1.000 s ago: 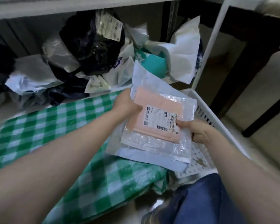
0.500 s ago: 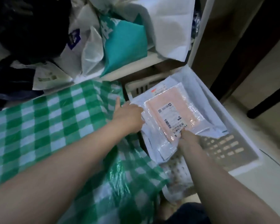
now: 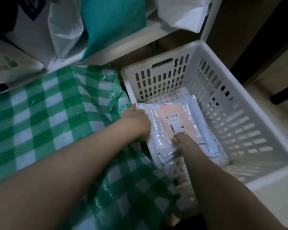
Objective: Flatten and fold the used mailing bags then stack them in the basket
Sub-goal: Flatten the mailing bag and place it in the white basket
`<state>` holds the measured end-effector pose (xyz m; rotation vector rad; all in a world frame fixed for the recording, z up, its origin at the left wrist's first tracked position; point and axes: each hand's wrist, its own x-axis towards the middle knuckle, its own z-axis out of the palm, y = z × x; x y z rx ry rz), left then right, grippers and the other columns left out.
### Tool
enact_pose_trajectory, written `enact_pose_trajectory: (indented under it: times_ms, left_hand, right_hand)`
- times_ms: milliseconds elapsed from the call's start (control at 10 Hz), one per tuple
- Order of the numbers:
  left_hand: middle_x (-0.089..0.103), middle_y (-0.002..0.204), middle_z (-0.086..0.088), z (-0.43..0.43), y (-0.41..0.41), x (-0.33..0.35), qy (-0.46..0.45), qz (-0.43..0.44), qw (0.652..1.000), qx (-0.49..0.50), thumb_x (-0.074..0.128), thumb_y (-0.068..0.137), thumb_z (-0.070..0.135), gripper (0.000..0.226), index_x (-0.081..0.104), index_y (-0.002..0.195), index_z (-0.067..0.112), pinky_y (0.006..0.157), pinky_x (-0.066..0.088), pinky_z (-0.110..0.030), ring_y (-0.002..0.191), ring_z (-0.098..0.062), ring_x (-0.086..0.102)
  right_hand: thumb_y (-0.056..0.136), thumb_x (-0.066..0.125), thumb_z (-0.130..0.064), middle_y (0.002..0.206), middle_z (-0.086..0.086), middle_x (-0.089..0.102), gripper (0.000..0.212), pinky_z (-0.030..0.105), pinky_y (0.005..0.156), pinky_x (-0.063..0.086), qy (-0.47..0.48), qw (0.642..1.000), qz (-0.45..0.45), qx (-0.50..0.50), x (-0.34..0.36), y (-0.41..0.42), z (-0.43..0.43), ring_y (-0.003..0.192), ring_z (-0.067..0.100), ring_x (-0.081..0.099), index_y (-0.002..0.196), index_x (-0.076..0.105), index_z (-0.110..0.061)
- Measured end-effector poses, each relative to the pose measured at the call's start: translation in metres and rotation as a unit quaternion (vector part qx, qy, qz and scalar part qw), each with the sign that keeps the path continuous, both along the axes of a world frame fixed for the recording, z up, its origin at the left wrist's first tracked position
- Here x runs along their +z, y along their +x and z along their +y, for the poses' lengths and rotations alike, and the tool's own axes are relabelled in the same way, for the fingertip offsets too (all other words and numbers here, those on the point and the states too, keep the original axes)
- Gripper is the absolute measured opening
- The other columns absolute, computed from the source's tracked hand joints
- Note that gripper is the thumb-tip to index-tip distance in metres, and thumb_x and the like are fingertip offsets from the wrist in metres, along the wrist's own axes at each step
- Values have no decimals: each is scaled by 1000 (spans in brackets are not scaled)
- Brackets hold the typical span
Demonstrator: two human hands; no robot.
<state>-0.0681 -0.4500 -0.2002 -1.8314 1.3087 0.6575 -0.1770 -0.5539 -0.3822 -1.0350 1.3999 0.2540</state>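
Observation:
A white slotted plastic basket (image 3: 249, 117) stands on the floor at the right. On its bottom lies a flat stack of folded mailing bags (image 3: 198, 113), the top one pink with a white barcode label (image 3: 174, 123), under clear plastic. My left hand (image 3: 136, 120) reaches over the basket's left wall and grips the stack's left edge. My right hand (image 3: 178, 140) is down inside the basket on the stack's near edge, fingers around it. Unfolded used bags, teal (image 3: 111, 22), white and clear, are piled on the shelf above.
A green-and-white checked plastic sheet (image 3: 45, 113) covers the surface left of the basket. A white shelf post (image 3: 209, 22) rises behind the basket. Dark furniture legs (image 3: 284, 93) stand on the pale floor at the right.
Both hands have carried the folded stack from above the checked sheet down into the basket, where it now lies flat on the bottom. The view has tilted down and right.

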Motion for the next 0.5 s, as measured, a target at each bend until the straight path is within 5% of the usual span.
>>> enact_pose_trajectory:
  times_ms: [100,200,300,400,500]
  left_hand:
    - [31,157,0,-2,-7,8,5,-1,1000,19,43,97,22,49,43,145,31,119,-8,-50,148,-20,18]
    - [38,153,3,2,-12,17,5,23,999,45,40,100,28,45,42,144,32,115,-14,-55,149,-19,17]
    - [15,163,6,15,-11,36,-79,48,991,93,34,104,34,50,25,153,32,113,-17,-59,151,-18,0]
    - [7,164,4,37,-7,67,-224,50,959,166,35,103,42,53,22,153,32,114,-18,-57,151,-17,-4]
    - [5,164,4,72,-3,97,-313,22,922,225,38,102,45,56,20,153,34,116,-16,-55,151,-18,-5]
  right_hand:
    - [95,48,-13,138,17,50,12,32,96,42,-8,999,39,26,12,2,6,110,25,50,99,55,-4]
    - [90,45,-20,156,22,22,52,42,116,28,-57,988,100,102,21,-2,7,141,36,25,140,43,-5]
    - [99,37,-13,151,19,35,47,34,110,33,-63,984,50,159,61,1,15,136,31,37,145,38,-1]
    - [100,43,-14,115,18,51,41,37,83,47,-68,992,-18,105,97,12,17,90,25,49,139,45,-1]
    - [99,44,-14,100,11,52,24,29,62,39,-75,992,-87,45,148,27,27,68,19,48,119,54,-3]
